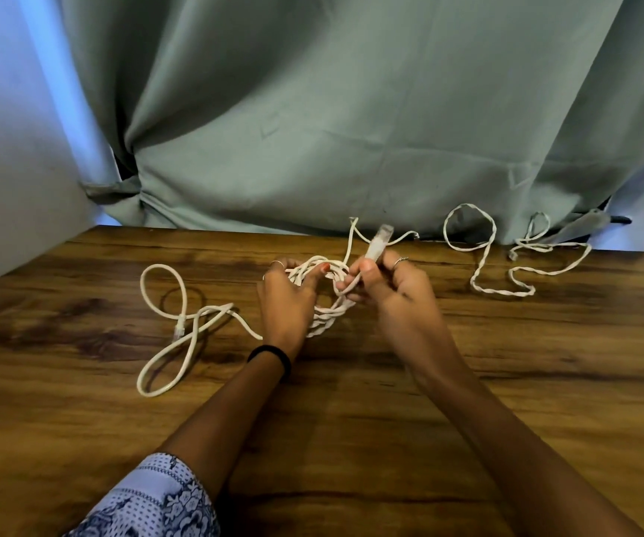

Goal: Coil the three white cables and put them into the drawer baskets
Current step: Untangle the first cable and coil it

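A coil of white twisted cable is held above the middle of the wooden table. My left hand grips the coil's left side, thumb across the loops. My right hand pinches the cable's end just below its clear plug, which points up. A smooth white cable lies in loose loops on the table at the left, its plug beside the loops. Another twisted white cable lies uncoiled at the back right. No drawer baskets are in view.
A grey-green curtain hangs along the table's far edge. A pale wall stands at the left. A thin cable tail sticks up behind the coil near the curtain.
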